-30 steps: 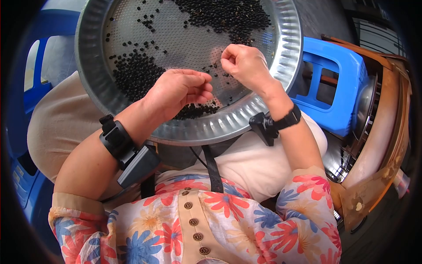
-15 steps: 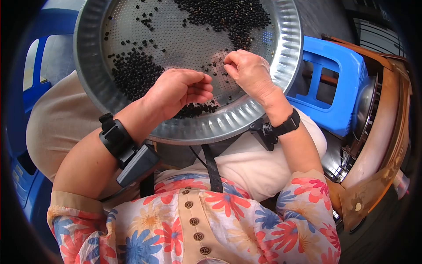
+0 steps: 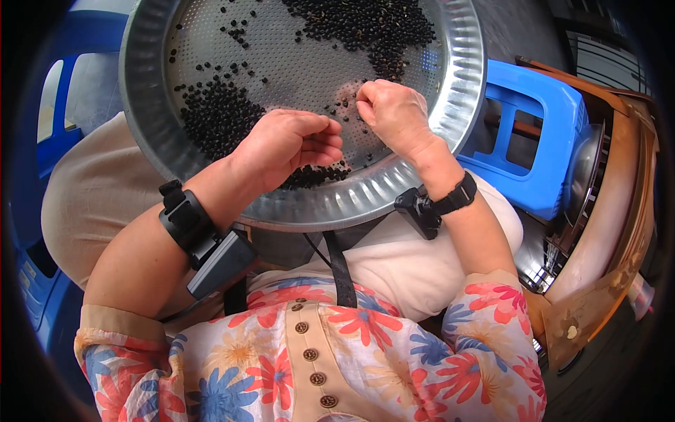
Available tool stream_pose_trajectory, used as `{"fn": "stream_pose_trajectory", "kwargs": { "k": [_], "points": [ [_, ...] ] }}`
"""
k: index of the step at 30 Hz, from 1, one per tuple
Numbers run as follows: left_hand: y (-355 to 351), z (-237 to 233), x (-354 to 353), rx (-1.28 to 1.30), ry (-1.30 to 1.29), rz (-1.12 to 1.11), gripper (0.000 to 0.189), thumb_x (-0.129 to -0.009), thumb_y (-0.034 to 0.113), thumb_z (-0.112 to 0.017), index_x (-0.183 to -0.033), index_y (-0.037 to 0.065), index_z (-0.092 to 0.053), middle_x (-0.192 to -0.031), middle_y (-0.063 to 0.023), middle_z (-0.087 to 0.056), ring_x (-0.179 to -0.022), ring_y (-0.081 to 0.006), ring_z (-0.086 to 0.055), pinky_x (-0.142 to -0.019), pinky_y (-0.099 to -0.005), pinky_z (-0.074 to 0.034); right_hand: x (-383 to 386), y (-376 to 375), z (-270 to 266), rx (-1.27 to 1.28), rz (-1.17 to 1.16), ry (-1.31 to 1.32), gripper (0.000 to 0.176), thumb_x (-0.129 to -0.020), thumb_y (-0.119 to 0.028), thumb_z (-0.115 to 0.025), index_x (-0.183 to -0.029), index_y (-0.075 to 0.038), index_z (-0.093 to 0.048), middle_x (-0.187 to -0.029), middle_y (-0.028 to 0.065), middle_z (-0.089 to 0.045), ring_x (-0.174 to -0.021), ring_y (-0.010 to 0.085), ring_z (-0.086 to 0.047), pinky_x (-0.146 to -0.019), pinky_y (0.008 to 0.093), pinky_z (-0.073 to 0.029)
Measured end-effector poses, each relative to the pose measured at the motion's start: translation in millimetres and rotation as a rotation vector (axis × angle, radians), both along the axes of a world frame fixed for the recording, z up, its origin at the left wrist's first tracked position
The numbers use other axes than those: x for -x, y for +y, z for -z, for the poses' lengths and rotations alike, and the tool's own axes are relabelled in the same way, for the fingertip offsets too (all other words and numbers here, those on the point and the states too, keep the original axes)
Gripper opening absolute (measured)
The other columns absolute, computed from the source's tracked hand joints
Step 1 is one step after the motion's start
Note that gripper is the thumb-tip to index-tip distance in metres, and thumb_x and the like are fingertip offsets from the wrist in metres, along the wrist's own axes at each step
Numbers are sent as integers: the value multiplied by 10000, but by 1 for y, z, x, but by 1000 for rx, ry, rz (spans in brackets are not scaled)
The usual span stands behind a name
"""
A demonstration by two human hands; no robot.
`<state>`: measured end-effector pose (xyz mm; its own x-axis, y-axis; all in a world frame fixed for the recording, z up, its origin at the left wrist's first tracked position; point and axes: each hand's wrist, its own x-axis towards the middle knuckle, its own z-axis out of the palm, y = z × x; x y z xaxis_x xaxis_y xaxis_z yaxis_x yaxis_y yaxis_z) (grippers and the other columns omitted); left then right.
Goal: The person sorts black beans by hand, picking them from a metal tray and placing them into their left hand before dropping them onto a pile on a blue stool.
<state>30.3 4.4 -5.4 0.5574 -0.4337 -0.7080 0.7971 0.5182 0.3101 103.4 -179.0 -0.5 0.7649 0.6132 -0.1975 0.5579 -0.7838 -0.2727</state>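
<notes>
Homelike space, blue stool (image 3: 560, 141), wooden furniture (image 3: 624, 179)

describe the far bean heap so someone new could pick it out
Find the round metal tray in front of the person. On its floor, beyond the right hand, lies a broad heap of black beans. Pale bits show among its beans, unlike the plain black heap by the left hand.

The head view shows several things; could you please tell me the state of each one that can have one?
Metal tray: face up, partly covered
Black beans: loose, partly heaped, partly scattered
Left hand: loosely curled, any contents hidden
Right hand: curled more tightly, any contents hidden
Left wrist strap: fastened
Right wrist strap: fastened
Floral shirt: buttoned
</notes>
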Motion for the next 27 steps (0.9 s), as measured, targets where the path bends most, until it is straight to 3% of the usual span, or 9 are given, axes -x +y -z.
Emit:
{"fn": "stream_pose_trajectory", "kwargs": {
  "k": [6, 8, 9, 11, 15, 27],
  "points": [
    [0, 0, -1, -26, 19, -10, 225, -912, 113, -442, -951, -65, -573, -842, -126, -619, -739, -192, -629, -662, -277, -523, 0, 7, -8, -31, 82, 102, 122, -774, -180, -562, -743, -69, -602, -752, 88, -615, -715, 262, -608, -640, 365, -481],
    [1, 1, -1, -45, 41, -28, 233, -915, 116, -431, -956, -65, -571, -847, -126, -619, -745, -191, -628, -669, -279, -523, 7, 15, -19, -261, 144, 359, 135, -775, -194, -565, -755, -73, -621, -756, 93, -617, -702, 267, -606, -625, 360, -477],
    [2, 4, 0, -9, 47, -64, 223, -902, 110, -446, -952, -69, -569, -842, -128, -613, -733, -196, -627, -668, -280, -529, 9, 18, -20, -260, 143, 359, 135, -775, -194, -565, -755, -73, -621, -756, 93, -617, -702, 267, -606, -625, 360, -477],
    [2, 7, -1, 28, 52, -94, 214, -889, 103, -461, -948, -73, -567, -837, -130, -607, -720, -200, -626, -668, -281, -535, 13, 22, -21, -332, -68, 413, 124, -777, -186, -564, -760, -82, -629, -759, 85, -616, -690, 266, -602, -623, 358, -478],
    [2, 3, -2, 1, 40, -68, 213, -897, 105, -454, -952, -65, -570, -845, -128, -614, -731, -195, -628, -671, -279, -530, -1, 12, -12, -347, 106, 231, 94, -778, -166, -577, -771, -87, -627, -752, 72, -605, -705, 262, -597, -633, 364, -478],
    [3, 3, 3, -5, 7, 2, 198, -899, 105, -472, -942, -56, -578, -838, -121, -622, -730, -192, -633, -663, -275, -522, -4, 11, 3, -93, -31, 61, 66, -771, -155, -577, -757, -104, -616, -744, 53, -591, -758, 250, -595, -657, 366, -473]
  ]
}}
